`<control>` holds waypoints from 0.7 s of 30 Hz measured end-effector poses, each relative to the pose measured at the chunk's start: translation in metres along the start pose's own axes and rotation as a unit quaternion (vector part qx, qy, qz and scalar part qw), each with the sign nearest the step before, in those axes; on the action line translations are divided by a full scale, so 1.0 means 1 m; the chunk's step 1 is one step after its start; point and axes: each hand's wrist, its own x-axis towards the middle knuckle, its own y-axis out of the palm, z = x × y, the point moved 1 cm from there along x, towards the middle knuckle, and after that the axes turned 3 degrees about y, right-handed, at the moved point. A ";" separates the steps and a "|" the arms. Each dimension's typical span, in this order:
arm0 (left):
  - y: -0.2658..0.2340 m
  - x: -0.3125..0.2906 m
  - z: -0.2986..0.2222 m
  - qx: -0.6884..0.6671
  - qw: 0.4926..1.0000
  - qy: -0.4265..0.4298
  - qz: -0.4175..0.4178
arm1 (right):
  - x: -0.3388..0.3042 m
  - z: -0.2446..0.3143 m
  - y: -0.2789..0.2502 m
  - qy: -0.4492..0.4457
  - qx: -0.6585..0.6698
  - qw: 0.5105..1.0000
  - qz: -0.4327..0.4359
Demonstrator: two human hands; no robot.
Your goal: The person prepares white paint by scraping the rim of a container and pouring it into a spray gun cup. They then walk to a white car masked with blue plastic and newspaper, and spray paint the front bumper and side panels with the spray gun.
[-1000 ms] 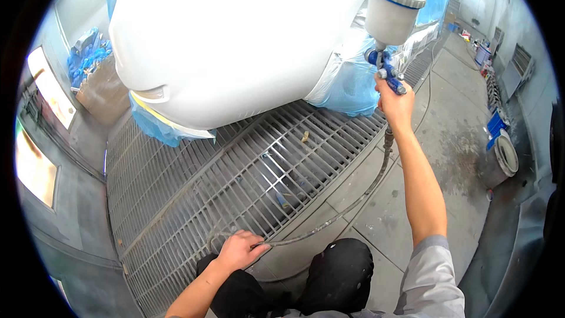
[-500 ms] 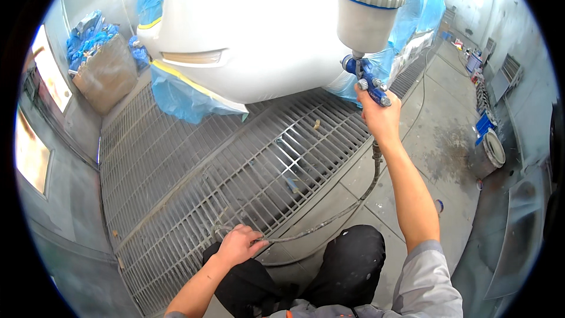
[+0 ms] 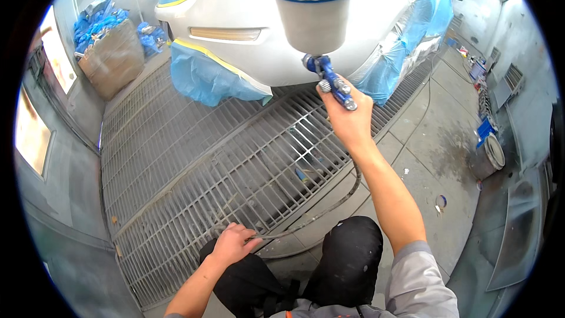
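Observation:
My right hand (image 3: 352,119) is wrapped round a blue spray gun (image 3: 331,81), held upright before the white car bumper (image 3: 276,66). A large pale paint cup (image 3: 312,23) with a ribbed lid sits on top of the gun and covers part of the bumper. From under the gun an air hose (image 3: 340,202) curves down toward my left knee. There my left hand (image 3: 233,243) has its fingers closed on the hose. Blue masking film (image 3: 216,76), edged with yellow tape, hangs below the bumper's left corner; more film covers the car's right side.
Metal floor grating (image 3: 176,159) spans the ground below the car. A brown box (image 3: 113,62) heaped with crumpled blue film stands at the far left. Along the right wall are a bucket (image 3: 488,156) and a leaning panel (image 3: 513,235). A tape roll (image 3: 441,201) lies on the floor.
The spray gun and my right hand have moved left across the bumper. More of the car's right side shows. My left hand stays by the knee on the hose.

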 end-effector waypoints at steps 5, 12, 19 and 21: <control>0.000 -0.016 0.007 -0.001 0.999 -0.050 0.003 | -0.010 0.007 0.036 -0.016 0.043 0.997 0.058; 0.006 -0.012 -0.003 -0.013 0.997 -0.071 0.001 | -0.001 -0.064 0.033 0.124 0.162 0.971 0.127; 0.029 0.041 -0.034 0.008 0.999 -0.044 0.001 | 0.028 -0.127 -0.037 0.197 0.128 0.970 0.055; 0.037 0.063 -0.045 0.011 1.000 -0.029 0.000 | 0.038 -0.147 -0.060 0.186 0.125 0.974 0.030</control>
